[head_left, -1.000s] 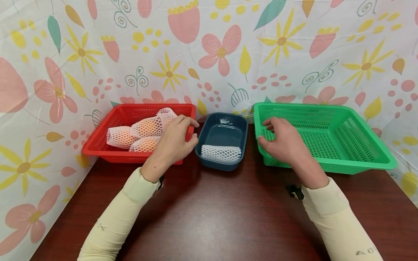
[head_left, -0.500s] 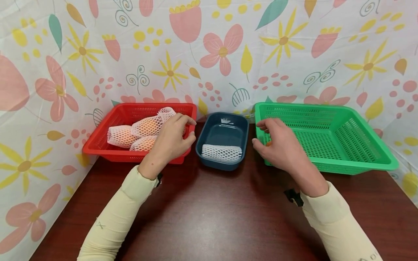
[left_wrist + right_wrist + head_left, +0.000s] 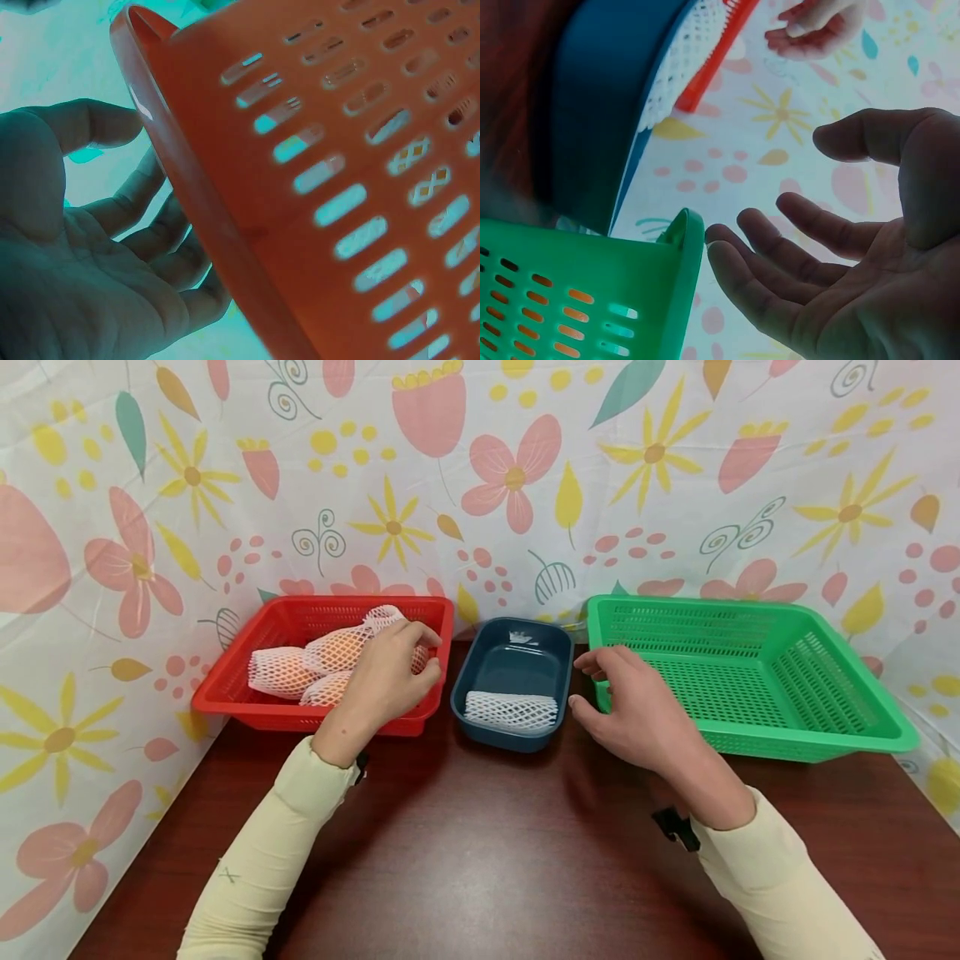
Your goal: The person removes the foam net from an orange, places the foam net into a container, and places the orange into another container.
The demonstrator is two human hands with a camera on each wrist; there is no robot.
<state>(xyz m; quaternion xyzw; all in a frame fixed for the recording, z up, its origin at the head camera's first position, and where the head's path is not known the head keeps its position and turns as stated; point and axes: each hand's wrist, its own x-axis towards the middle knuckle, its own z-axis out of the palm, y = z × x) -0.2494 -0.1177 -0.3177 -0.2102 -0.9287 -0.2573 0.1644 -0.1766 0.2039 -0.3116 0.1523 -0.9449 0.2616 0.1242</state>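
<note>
"Fruit in white nets (image 3: 341, 652), where is it?"

"In the red basket (image 3: 251, 714), over on the left. Three pieces show well. Some more is partly behind the left hand (image 3: 390, 672)."

"Does that hand hold any?"

"No. Its fingers are a bit bent, with a gap by the thumb, and it holds nothing. It is over the basket's right end. I can't tell if it touches the rim."

"And the right hand (image 3: 637, 706)?"

"Nothing in it. Its thumb is wide apart from its loose fingers. It is by the left end of the green basket (image 3: 810, 742), near the blue tray (image 3: 517, 668)."

"What's in the tray?"

"One loose white net (image 3: 512, 711), lying across the near end."

"And the green basket?"

"Something orange (image 3: 571, 330) shows through the holes in its side."

"What's under it all?"

"A shiny brown table (image 3: 510, 852)."
</note>
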